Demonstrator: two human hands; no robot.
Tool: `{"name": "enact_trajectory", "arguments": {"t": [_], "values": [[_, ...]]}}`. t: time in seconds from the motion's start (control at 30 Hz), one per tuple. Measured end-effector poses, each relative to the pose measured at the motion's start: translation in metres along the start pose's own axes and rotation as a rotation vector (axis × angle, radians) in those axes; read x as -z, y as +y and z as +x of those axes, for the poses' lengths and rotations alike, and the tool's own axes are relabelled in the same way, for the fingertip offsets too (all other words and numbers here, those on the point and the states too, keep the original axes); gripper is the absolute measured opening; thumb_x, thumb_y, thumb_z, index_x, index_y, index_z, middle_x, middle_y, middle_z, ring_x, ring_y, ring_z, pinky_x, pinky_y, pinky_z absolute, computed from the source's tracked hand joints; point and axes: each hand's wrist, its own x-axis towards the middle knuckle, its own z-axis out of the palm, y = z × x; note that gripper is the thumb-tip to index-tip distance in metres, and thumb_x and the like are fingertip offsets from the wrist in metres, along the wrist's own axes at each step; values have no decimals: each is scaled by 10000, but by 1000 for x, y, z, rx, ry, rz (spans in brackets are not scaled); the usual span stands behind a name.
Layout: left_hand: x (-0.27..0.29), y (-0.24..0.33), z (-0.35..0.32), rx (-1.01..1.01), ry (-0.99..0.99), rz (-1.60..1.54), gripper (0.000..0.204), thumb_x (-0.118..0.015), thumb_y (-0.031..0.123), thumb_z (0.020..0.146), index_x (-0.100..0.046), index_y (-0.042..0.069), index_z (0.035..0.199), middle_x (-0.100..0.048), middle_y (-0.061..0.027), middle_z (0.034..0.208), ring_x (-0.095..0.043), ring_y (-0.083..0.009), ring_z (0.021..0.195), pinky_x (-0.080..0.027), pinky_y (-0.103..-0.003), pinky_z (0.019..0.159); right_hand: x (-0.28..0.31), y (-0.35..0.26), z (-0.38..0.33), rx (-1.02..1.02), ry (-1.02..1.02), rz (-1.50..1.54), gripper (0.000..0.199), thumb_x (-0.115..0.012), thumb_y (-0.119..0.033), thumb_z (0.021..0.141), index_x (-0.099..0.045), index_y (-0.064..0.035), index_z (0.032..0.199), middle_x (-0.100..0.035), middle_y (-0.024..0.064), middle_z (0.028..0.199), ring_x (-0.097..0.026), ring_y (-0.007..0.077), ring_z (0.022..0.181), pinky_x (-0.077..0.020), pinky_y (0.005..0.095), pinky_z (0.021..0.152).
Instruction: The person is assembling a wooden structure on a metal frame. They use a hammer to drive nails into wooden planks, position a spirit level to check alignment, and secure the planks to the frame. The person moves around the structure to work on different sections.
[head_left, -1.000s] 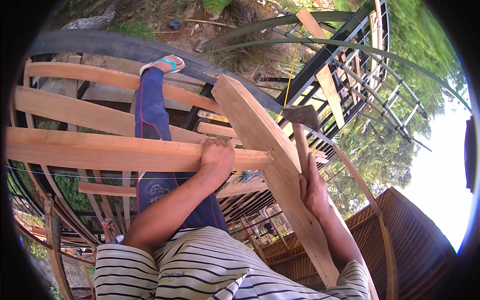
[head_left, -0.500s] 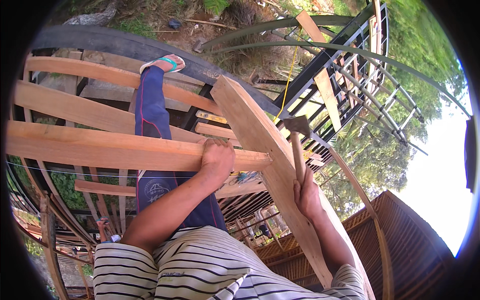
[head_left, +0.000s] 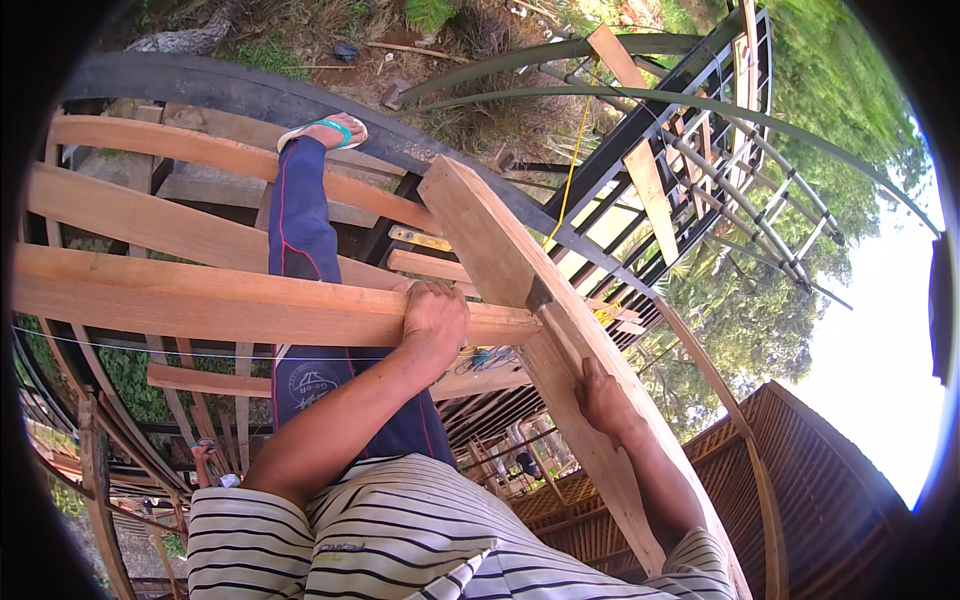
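Observation:
My left hand [head_left: 434,322] grips the near end of a long horizontal wooden batten [head_left: 200,300] and presses it against a sloping wooden rafter [head_left: 500,250]. My right hand [head_left: 604,400] is closed on the handle of a hammer [head_left: 545,300]. The hammer's dark head rests on the rafter face, just right of where the batten end meets it. My leg in dark blue trousers [head_left: 300,230] stretches out over the battens, with a sandalled foot [head_left: 325,130] on a farther one.
More battens [head_left: 150,215] run parallel above and below. A thin string [head_left: 150,345] stretches under the held batten. A dark steel roof frame [head_left: 690,150] stands to the right, a brown corrugated roof [head_left: 820,480] lower right. The ground lies far below.
The hammer, raised above the rafter one second ago, has swung down; its head now sits on the wood by the joint. My left hand stays on the batten.

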Motion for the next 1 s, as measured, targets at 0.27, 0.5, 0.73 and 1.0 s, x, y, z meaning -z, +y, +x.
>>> {"name": "enact_trajectory", "arguments": {"t": [0.27, 0.5, 0.73, 1.0], "values": [[-4, 1, -2, -12, 4, 29, 471, -751, 424, 805, -664, 40, 1065, -718, -115, 1011, -697, -226, 956, -494, -370, 841, 100, -19, -3, 160, 957, 878, 242, -527, -162, 1042, -426, 21, 1165, -570, 121, 654, -575, 239, 504, -450, 376, 478], [-2, 0, 6, 9, 8, 18, 461, -742, 405, 810, -665, 34, 1072, -718, -105, 1004, -699, -216, 933, -494, -368, 827, 2, 2, 2, -31, -37, 100, 317, -586, -155, 990, -442, 21, 1211, -657, 318, 797, -670, 502, 775, -509, 596, 679], [-9, 1, 1, 11, 49, 60, 500, -759, 430, 795, -666, 34, 1086, -715, -104, 1008, -698, -222, 944, -492, -367, 835, 107, -30, -5, 185, 1030, 869, 272, -535, -203, 1047, -444, 12, 1185, -585, 129, 673, -605, 237, 529, -508, 409, 547], [-3, 0, 3, -2, -10, -32, 481, -752, 432, 804, -673, 43, 1074, -719, -106, 995, -700, -231, 948, -490, -371, 846, 2, 3, 2, -27, -14, 148, 368, -608, -207, 986, -446, 9, 1236, -661, 293, 736, -663, 507, 728, -515, 579, 646]]}}
